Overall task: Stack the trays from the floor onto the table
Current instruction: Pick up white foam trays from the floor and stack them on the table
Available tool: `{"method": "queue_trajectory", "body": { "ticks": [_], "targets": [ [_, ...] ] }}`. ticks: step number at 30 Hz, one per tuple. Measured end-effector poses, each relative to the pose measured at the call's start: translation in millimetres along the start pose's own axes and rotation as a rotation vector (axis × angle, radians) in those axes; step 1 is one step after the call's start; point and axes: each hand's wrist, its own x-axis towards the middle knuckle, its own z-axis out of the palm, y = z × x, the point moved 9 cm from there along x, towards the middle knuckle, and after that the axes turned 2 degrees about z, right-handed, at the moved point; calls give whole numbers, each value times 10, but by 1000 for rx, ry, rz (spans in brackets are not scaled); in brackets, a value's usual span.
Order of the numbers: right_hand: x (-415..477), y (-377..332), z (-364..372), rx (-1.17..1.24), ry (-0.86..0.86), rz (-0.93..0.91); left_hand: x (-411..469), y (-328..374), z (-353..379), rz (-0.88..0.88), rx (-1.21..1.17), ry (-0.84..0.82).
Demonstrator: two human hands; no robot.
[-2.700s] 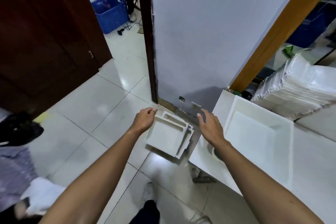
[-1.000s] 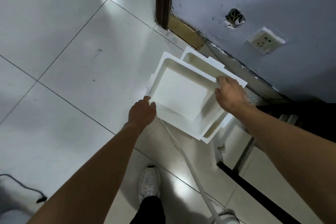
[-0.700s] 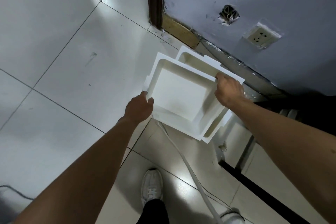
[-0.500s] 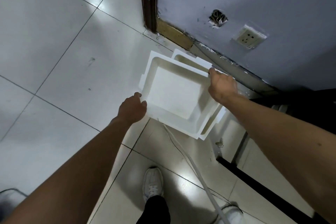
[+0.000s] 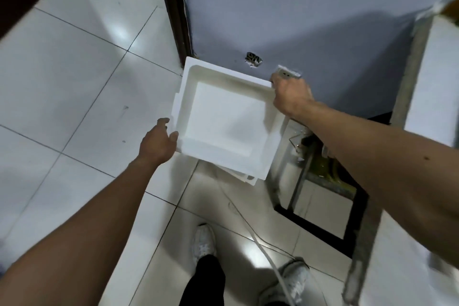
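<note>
Lifting is what has just changed: half a second ago the trays lay low against the wall's foot with both hands only set on their edges, and now the top tray sits higher in the middle of the frame, covering the skirting it lay beside. Going by that, the pickup looks done and the carry to the tabletop is the step in hand.

Nearest, at the bottom of the frame, are two shoes: a white one and a greyer one lower right, with a thin white cord running between them up toward the trays.

Next come two hands. The left hand has its grip closed on the tray's lower-left corner, thumb on top of the rim and fingers under it out of sight. The right hand has its grip closed over the upper-right corner, fingers curled past the edge.

The trays themselves: one shows whole, and beneath it, at its lower right corner, peek the edges of the lower trays, at least one and likely two. I cannot tell whether these are lifted with the top one or left on the floor, since the top tray hides their contact.

At the right edge, blurred, stands the tabletop on its metal frame, close beside the right forearm; no tray on it shows here.

Farthest is the wall, with one socket just behind the right hand and one ragged hole beside it.
</note>
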Motion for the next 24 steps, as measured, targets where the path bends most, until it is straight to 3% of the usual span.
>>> {"method": "queue_trajectory", "body": {
  "ticks": [7, 10, 16, 24],
  "targets": [
    [-516, 112, -964, 29, 29, -21, -806, 661, -601, -57, -105, 109],
    [-813, 172, -1410, 54, 37, -37, -1242, 851, -941, -39, -188, 222],
    [-1288, 232, -2269, 118, 61, -76, -1885, 1235, -1517, 22, -223, 284],
    [-2130, 641, -3642, 240, 313, -51, -2901, 2166, -2184, 189, -239, 404]
  ]
}}
